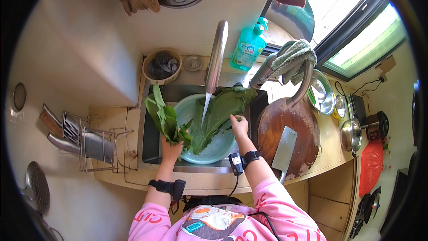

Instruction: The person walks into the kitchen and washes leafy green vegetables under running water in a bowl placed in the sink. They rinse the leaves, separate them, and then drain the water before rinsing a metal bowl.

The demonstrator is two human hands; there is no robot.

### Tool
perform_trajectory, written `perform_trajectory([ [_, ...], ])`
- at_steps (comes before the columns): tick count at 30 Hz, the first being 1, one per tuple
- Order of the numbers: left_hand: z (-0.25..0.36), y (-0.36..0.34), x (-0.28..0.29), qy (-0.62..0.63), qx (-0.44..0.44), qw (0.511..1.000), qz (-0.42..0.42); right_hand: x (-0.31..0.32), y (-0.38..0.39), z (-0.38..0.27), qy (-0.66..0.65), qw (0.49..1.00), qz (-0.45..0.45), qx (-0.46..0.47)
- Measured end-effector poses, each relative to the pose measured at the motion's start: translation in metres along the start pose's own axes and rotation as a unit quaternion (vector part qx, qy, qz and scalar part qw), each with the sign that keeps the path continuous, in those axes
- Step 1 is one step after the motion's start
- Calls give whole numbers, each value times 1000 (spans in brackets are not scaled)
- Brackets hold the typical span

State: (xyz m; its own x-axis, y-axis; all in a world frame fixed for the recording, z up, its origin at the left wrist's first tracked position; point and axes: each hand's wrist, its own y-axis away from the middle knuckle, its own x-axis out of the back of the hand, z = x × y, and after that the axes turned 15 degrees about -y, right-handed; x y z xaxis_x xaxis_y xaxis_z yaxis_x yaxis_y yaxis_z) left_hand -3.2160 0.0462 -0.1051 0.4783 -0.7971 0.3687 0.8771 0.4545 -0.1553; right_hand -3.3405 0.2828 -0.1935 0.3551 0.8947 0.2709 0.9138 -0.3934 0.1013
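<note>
My left hand [173,139] grips a bunch of leafy greens [161,111] at the left side of a pale green basin [213,151] in the sink [151,147]. My right hand [239,125] pinches a large dark green leaf [227,102] that reaches across the basin to the sink's back right. Water runs from the steel tap [216,53] onto the leaves and into the basin. Part of my left fingers is hidden by the greens.
A cleaver [285,147] lies on a round wooden board [303,138] at the right. A wire knife rack [111,143] stands left. Behind are a strainer basket [158,76], a teal pump bottle [245,56] and a cloth [292,62] over curved piping. Steel bowls [325,98] sit back right.
</note>
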Motion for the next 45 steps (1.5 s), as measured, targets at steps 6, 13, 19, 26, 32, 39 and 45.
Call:
perform_trajectory([
  [6, -6, 5, -6, -17, 51, 999, -4, -24, -23, 27, 57, 978, 1, -200],
  [13, -22, 11, 2, 60, 54, 993, -84, -24, 20, -41, 93, 992, -9, 84],
  [19, -8, 2, -11, 190, 171, 956, -145, -17, 92, -111, 2, 943, -255, 213],
  [26, -1, 4, 0, 211, 112, 955, -179, -4, 129, -151, 8, 919, -388, 73],
  [32, -1, 4, 3, 100, 78, 971, -204, 1, 127, -168, -31, 908, -292, 298],
  [39, 3, 12, 3, 13, 84, 975, -205, 20, 105, -183, 143, 869, -363, 304],
  [45, -10, 8, -2, -77, 86, 981, -155, 37, 102, -210, 164, 854, -348, 349],
])
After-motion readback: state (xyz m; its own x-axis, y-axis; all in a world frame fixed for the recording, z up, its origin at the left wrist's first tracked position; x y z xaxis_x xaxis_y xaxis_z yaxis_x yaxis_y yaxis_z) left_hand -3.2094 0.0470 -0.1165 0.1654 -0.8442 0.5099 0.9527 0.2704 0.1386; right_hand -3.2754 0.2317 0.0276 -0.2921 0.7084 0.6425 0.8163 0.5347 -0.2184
